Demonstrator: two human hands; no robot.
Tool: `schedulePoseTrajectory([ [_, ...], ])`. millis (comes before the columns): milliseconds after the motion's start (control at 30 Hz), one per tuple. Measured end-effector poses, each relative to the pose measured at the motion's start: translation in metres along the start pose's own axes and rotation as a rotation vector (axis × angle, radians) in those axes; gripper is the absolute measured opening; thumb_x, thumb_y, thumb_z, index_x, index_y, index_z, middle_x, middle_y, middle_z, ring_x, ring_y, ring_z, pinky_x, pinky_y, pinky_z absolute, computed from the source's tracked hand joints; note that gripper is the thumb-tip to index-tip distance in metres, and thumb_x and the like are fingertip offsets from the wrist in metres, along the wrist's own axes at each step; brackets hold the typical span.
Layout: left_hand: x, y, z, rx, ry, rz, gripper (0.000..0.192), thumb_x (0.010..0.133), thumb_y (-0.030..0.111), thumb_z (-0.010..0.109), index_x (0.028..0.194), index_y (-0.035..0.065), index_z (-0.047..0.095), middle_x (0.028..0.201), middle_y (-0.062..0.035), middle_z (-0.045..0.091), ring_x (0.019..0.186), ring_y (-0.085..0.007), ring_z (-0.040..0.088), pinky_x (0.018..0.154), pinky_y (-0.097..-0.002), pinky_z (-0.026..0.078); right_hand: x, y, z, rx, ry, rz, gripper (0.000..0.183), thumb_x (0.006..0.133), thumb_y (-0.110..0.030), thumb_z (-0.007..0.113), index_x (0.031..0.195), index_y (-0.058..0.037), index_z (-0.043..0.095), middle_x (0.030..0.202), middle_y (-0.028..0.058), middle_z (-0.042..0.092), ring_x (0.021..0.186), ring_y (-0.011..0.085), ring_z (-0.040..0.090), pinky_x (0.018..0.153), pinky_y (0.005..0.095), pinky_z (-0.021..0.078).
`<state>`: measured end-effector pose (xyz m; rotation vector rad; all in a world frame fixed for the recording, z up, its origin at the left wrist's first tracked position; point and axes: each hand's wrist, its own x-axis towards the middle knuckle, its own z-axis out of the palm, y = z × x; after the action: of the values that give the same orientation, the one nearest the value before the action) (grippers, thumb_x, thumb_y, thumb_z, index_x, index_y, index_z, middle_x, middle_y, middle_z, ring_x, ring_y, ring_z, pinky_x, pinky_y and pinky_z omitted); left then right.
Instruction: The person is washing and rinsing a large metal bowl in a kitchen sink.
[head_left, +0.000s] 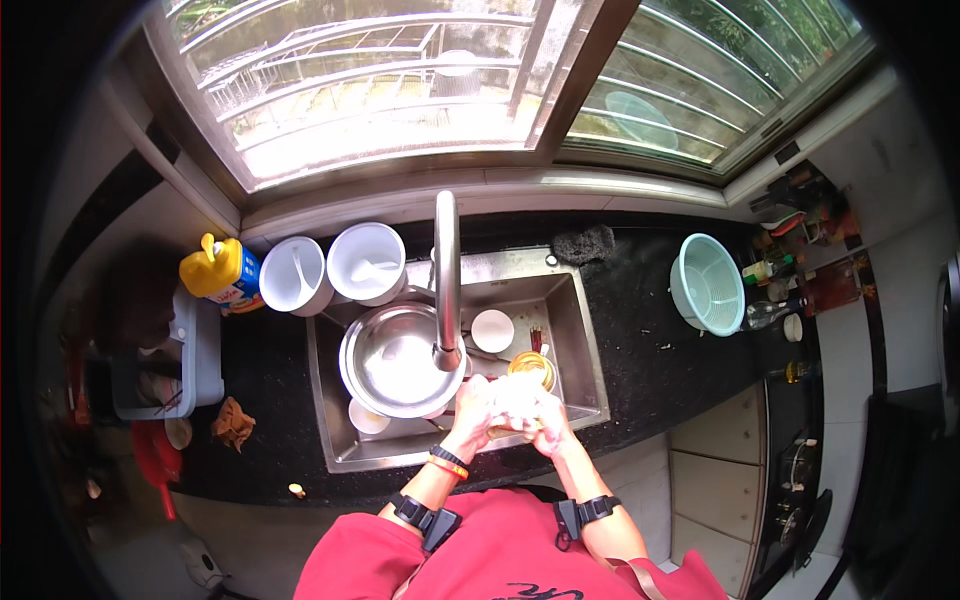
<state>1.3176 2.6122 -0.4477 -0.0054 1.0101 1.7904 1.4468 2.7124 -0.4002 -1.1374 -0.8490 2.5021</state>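
My left hand (471, 420) and my right hand (553, 429) meet over the front of a stainless steel sink (589, 375). Both grip a whitish, sudsy thing (517, 401); glare and foam hide what it is. Just beyond my fingers sits an amber glass bowl (534, 364), partly covered by them. A large metal basin (390, 360) rests in the sink's left side under the faucet (448, 277). Behind it are a small white bowl (493, 331) and some reddish chopsticks (535, 337). Another pale bowl (367, 417) shows partly below the basin.
Two white tubs (296, 274) with spoons stand at the back left, beside a yellow detergent jug (217, 274). Right of the sink are a dark scouring pad (583, 245) and a light-blue colander (707, 285). A crumpled brown cloth or paper (233, 424) and a blue-grey bin (202, 367) lie left.
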Motion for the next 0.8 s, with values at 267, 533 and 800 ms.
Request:
schedulePoseTrajectory([
  [267,-0.015,0.036,0.031,0.175,-0.499,-0.351,0.019,0.096,0.018,0.063,0.085,0.0029,0.062,0.071,0.0002,0.059,0.056,-0.0048,0.052,0.047,-0.0235,0.044,0.016,-0.012,0.003,-0.434,0.292,-0.722,0.015,0.091,-0.007,0.055,0.098,0.0032,0.063,0.088,0.0116,0.069,0.076,0.0201,0.069,0.067,0.0298,0.0569],
  [533,0.013,-0.032,0.039,1.204,0.044,0.682,0.028,0.093,0.022,0.06,0.074,0.0017,0.063,0.065,-0.001,0.061,0.053,-0.01,0.055,0.045,-0.0337,0.043,0.056,0.001,0.01,-1.008,0.516,-0.605,0.03,0.091,-0.024,0.062,0.076,0.0022,0.063,0.061,0.0073,0.064,0.055,0.0178,0.06,0.054,0.0332,0.0486],
  [800,0.019,-0.028,0.053,0.643,-0.066,-0.092,0.006,0.096,0.007,0.056,0.092,0.0029,0.06,0.079,-0.0011,0.059,0.067,-0.0086,0.057,0.053,-0.0255,0.046,0.078,-0.009,-0.011,-1.292,0.344,-0.468,0.027,0.088,-0.023,0.067,0.078,0.0011,0.064,0.065,0.0073,0.066,0.056,0.0176,0.063,0.052,0.0331,0.0499],
])
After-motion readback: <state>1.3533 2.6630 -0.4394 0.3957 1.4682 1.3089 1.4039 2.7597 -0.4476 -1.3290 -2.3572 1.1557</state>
